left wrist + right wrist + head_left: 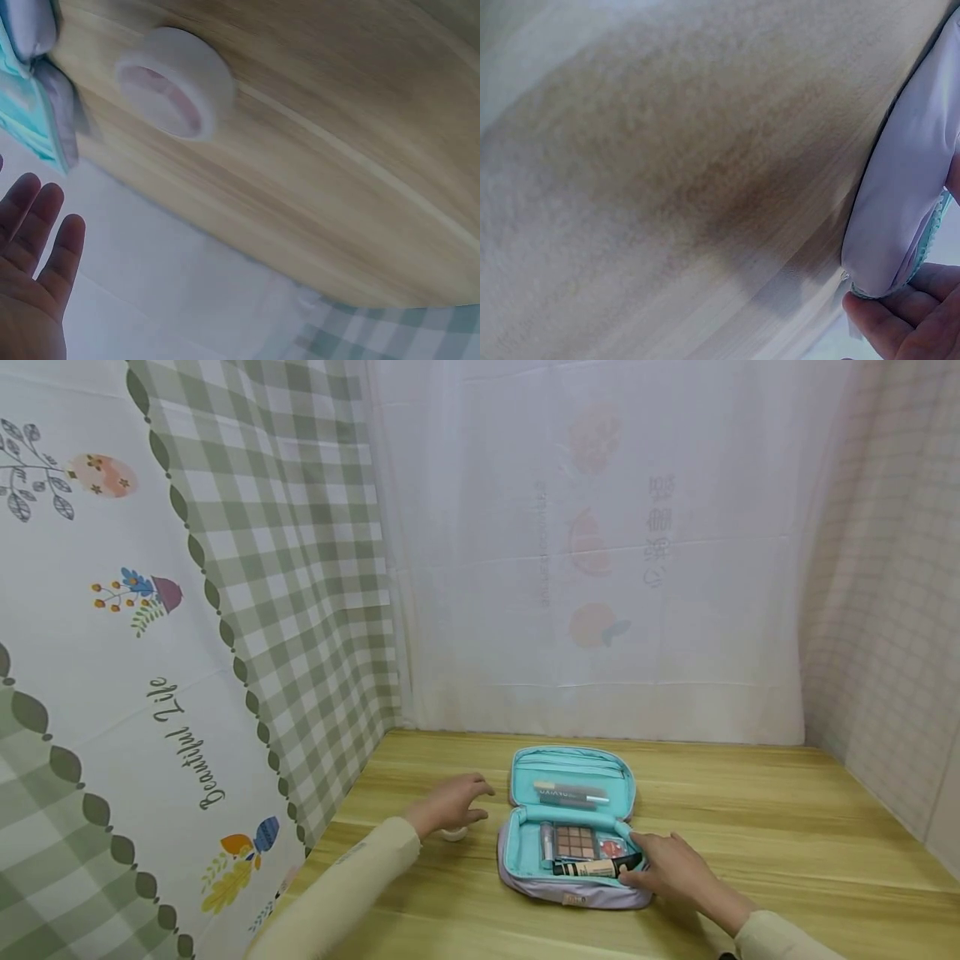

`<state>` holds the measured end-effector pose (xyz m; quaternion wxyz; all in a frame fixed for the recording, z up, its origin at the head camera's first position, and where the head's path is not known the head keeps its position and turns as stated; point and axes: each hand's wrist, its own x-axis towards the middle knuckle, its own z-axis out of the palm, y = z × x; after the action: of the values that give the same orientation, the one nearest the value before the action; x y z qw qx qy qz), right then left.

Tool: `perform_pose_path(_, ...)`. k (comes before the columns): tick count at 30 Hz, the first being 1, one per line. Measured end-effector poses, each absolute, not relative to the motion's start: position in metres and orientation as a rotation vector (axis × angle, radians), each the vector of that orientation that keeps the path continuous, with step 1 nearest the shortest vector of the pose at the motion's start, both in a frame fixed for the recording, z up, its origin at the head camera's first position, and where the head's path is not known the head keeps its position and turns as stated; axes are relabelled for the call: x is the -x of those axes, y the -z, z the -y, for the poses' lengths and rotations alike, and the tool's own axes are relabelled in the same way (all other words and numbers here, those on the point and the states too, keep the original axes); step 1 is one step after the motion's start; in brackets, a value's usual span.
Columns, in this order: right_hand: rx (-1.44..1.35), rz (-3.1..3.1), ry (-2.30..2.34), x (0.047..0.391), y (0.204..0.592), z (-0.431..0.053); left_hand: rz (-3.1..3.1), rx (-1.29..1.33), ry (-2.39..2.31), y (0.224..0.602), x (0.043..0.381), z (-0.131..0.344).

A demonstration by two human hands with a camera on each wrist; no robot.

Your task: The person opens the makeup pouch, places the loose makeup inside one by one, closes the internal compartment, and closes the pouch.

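A lilac makeup bag [517,887] with turquoise lining lies unzipped on the table. My right hand [675,870] grips its right side, thumb over the front rim near a black-capped beige tube [592,867]; in the right wrist view, fingers [881,319] press the bag's corner. Behind the tube lie an eyeshadow palette [575,842], a slim greyish tube [547,843] and a small clear packet with red [611,847]. My left hand [452,803] hovers left of the bag with fingers spread, holding nothing. Below it sits a round white object [176,82] with a pinkish recessed face.
The bag's raised lid [572,762] leans back, with pen-like items [572,793] in its clear pocket. A wood-grain table [757,827] extends on both sides. Green checked cloth [300,527] hangs at the left, and a white sheet [480,568] closes off the back.
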<state>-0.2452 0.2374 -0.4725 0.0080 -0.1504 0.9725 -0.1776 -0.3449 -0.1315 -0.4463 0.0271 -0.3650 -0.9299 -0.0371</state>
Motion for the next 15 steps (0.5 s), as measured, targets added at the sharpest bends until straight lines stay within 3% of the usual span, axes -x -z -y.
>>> perform_pose_path(15, 0.478, -3.039, 0.554, 0.245, 0.472, -0.237, 2.948, 0.975, 0.403, 0.451, 0.35, 0.177)
